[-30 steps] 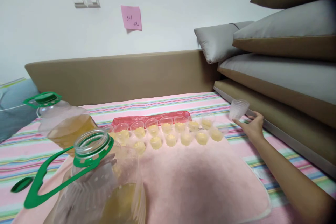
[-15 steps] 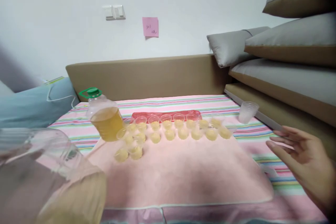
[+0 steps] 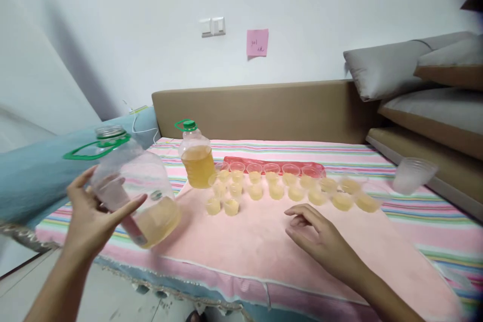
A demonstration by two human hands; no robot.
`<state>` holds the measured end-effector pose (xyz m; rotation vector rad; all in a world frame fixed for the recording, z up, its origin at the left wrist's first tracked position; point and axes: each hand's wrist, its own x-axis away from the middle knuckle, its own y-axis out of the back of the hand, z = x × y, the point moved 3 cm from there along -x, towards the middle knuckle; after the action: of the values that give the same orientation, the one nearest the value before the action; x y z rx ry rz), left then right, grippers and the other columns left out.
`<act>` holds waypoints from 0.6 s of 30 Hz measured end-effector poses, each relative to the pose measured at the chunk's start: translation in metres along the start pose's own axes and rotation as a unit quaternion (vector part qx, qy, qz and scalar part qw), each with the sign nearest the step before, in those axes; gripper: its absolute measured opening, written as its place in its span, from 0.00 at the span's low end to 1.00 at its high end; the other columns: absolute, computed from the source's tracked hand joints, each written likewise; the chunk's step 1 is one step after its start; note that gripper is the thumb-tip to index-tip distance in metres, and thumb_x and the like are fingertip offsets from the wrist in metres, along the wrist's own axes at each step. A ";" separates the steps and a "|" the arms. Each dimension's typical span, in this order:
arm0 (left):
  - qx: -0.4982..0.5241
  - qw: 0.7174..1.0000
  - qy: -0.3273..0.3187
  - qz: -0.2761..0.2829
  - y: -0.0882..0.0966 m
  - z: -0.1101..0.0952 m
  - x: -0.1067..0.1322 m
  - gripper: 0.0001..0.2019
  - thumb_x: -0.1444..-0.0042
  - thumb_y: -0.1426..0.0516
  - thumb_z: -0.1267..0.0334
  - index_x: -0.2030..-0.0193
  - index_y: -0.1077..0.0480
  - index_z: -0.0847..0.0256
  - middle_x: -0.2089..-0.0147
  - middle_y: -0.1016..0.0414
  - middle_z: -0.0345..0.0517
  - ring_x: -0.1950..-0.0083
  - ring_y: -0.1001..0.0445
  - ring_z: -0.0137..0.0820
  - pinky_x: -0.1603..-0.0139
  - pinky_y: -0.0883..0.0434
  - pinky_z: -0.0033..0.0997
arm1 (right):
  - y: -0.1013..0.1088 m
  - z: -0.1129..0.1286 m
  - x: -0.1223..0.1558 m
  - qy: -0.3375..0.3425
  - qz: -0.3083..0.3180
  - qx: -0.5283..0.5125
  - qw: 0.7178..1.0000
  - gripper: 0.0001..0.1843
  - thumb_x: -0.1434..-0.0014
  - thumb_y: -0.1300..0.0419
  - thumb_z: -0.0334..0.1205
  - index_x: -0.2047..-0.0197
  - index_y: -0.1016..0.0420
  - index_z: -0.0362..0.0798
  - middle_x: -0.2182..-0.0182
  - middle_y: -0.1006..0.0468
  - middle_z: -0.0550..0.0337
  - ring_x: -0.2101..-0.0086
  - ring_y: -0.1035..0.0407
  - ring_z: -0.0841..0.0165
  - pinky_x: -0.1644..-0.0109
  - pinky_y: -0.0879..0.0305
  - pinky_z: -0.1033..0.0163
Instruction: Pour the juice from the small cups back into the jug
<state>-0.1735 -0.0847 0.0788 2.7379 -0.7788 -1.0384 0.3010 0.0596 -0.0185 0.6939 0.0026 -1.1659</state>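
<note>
My left hand (image 3: 90, 214) grips a large clear jug (image 3: 134, 188) with a green handle ring, tilted, open at the neck, and holding yellow liquid at the bottom, above the near left corner of the bed. My right hand (image 3: 315, 231) hovers empty with loosely curled fingers over the pink cloth (image 3: 271, 241). Several small clear cups of yellow liquid (image 3: 277, 186) stand in rows on the cloth. A second, capped jug (image 3: 195, 157) stands upright behind them. An empty stack of plastic cups (image 3: 413, 175) lies on its side at the right.
A red strip (image 3: 275, 165) lies behind the cup rows. The striped bedsheet (image 3: 433, 211) covers the bed. A tan headboard (image 3: 264, 110) runs along the wall. Grey and tan cushions (image 3: 407, 70) are stacked at the right. A blue pillow (image 3: 33, 171) lies left.
My right hand let go of the cup stack at the right and came back over the pink cloth. The view shifted left and back, and the jug in my left hand now shows fully.
</note>
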 end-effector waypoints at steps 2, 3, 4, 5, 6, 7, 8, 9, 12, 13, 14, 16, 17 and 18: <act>0.007 1.000 0.021 -0.013 -0.022 0.006 0.001 0.69 0.76 0.20 0.51 0.26 0.48 0.51 0.32 0.27 0.60 0.37 0.21 0.62 0.34 0.28 0.81 | -0.005 -0.009 0.003 -0.003 -0.002 0.003 1.000 0.14 0.35 0.35 0.53 0.51 0.18 0.57 0.55 0.16 0.55 0.57 0.19 0.58 0.50 0.19 0.51; 0.008 0.999 0.030 -0.019 -0.033 0.008 0.002 0.69 0.75 0.20 0.50 0.26 0.49 0.52 0.32 0.28 0.61 0.35 0.22 0.62 0.33 0.28 0.80 | -0.005 -0.015 0.005 -0.004 -0.006 0.007 1.000 0.14 0.35 0.35 0.54 0.51 0.18 0.57 0.54 0.16 0.55 0.57 0.19 0.57 0.50 0.19 0.51; 0.015 0.999 0.034 -0.026 -0.042 0.009 0.003 0.69 0.74 0.20 0.51 0.25 0.49 0.54 0.31 0.29 0.63 0.34 0.23 0.62 0.31 0.29 0.78 | -0.004 -0.020 0.006 -0.005 -0.013 0.012 1.000 0.15 0.35 0.35 0.55 0.51 0.18 0.57 0.55 0.16 0.54 0.57 0.19 0.57 0.50 0.19 0.51; 0.016 0.999 0.034 -0.034 -0.051 0.010 0.005 0.68 0.72 0.20 0.50 0.25 0.49 0.55 0.30 0.31 0.64 0.33 0.24 0.61 0.30 0.29 0.76 | -0.001 -0.025 0.007 -0.007 -0.021 0.016 1.000 0.15 0.35 0.35 0.56 0.51 0.18 0.57 0.55 0.16 0.55 0.57 0.19 0.57 0.50 0.19 0.52; 0.013 0.999 0.029 -0.044 -0.058 0.010 0.008 0.67 0.71 0.20 0.50 0.25 0.49 0.56 0.29 0.32 0.65 0.32 0.24 0.62 0.30 0.29 0.75 | 0.003 -0.030 0.007 -0.010 -0.031 0.021 0.999 0.16 0.35 0.35 0.57 0.51 0.17 0.57 0.55 0.16 0.55 0.57 0.19 0.57 0.50 0.19 0.52; 0.009 0.998 0.019 -0.053 -0.064 0.009 0.010 0.66 0.68 0.20 0.49 0.24 0.49 0.56 0.28 0.33 0.66 0.32 0.25 0.62 0.29 0.30 0.74 | 0.007 -0.034 0.007 -0.015 -0.041 0.025 0.999 0.17 0.35 0.36 0.58 0.52 0.17 0.57 0.56 0.16 0.55 0.58 0.18 0.57 0.51 0.19 0.52; 0.003 0.998 0.007 -0.061 -0.069 0.008 0.014 0.66 0.65 0.20 0.48 0.23 0.49 0.57 0.27 0.35 0.67 0.31 0.26 0.62 0.28 0.30 0.73 | 0.011 -0.037 0.006 -0.022 -0.052 0.029 0.998 0.17 0.35 0.36 0.58 0.52 0.17 0.57 0.56 0.16 0.55 0.58 0.18 0.57 0.51 0.19 0.52; -0.004 0.998 -0.004 -0.069 -0.073 0.007 0.017 0.65 0.62 0.20 0.47 0.22 0.50 0.59 0.26 0.37 0.69 0.29 0.27 0.62 0.27 0.30 0.71 | 0.015 -0.040 0.006 -0.031 -0.061 0.034 0.997 0.17 0.35 0.36 0.59 0.52 0.17 0.57 0.57 0.16 0.55 0.59 0.18 0.57 0.52 0.19 0.52; -0.023 0.996 -0.017 -0.087 -0.082 0.006 0.028 0.65 0.56 0.22 0.43 0.21 0.52 0.65 0.25 0.42 0.75 0.26 0.32 0.63 0.25 0.33 0.69 | 0.027 -0.046 0.007 -0.048 -0.080 0.049 0.994 0.18 0.37 0.35 0.60 0.53 0.17 0.57 0.58 0.15 0.55 0.60 0.18 0.57 0.53 0.19 0.52; -0.030 0.995 -0.017 -0.091 -0.085 0.007 0.031 0.65 0.55 0.22 0.42 0.21 0.52 0.66 0.25 0.43 0.76 0.25 0.33 0.63 0.24 0.33 0.68 | 0.031 -0.048 0.008 -0.050 -0.086 0.056 0.993 0.19 0.37 0.35 0.60 0.53 0.17 0.57 0.58 0.15 0.55 0.59 0.18 0.57 0.53 0.19 0.51; -0.034 0.995 -0.020 -0.093 -0.088 0.007 0.035 0.65 0.54 0.22 0.42 0.21 0.53 0.67 0.25 0.44 0.77 0.24 0.34 0.63 0.23 0.34 0.67 | 0.035 -0.049 0.009 -0.051 -0.094 0.063 0.992 0.19 0.37 0.35 0.61 0.52 0.17 0.57 0.58 0.15 0.55 0.59 0.18 0.56 0.52 0.19 0.51; -0.043 0.994 -0.039 -0.094 -0.092 0.007 0.041 0.64 0.52 0.23 0.42 0.21 0.54 0.68 0.23 0.47 0.79 0.22 0.37 0.62 0.22 0.35 0.66 | 0.044 -0.054 0.011 -0.052 -0.112 0.077 0.989 0.19 0.36 0.35 0.61 0.51 0.18 0.57 0.56 0.15 0.55 0.57 0.18 0.56 0.51 0.20 0.50; -0.048 0.993 -0.052 -0.095 -0.094 0.007 0.043 0.63 0.51 0.23 0.42 0.21 0.54 0.68 0.23 0.48 0.79 0.21 0.39 0.61 0.21 0.36 0.65 | 0.049 -0.057 0.012 -0.055 -0.123 0.083 0.987 0.20 0.36 0.35 0.61 0.51 0.18 0.57 0.55 0.15 0.55 0.57 0.18 0.56 0.51 0.20 0.51; -0.054 0.992 -0.064 -0.095 -0.095 0.007 0.045 0.63 0.50 0.24 0.42 0.20 0.54 0.68 0.22 0.50 0.80 0.20 0.40 0.61 0.21 0.37 0.66 | 0.054 -0.061 0.013 -0.058 -0.136 0.088 0.985 0.20 0.36 0.36 0.61 0.51 0.18 0.57 0.54 0.14 0.54 0.57 0.18 0.56 0.51 0.20 0.51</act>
<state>-0.1088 -0.0251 0.0205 2.7152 -0.4678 -1.2650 0.3730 0.0913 -0.0444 0.7975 -0.1082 -1.4813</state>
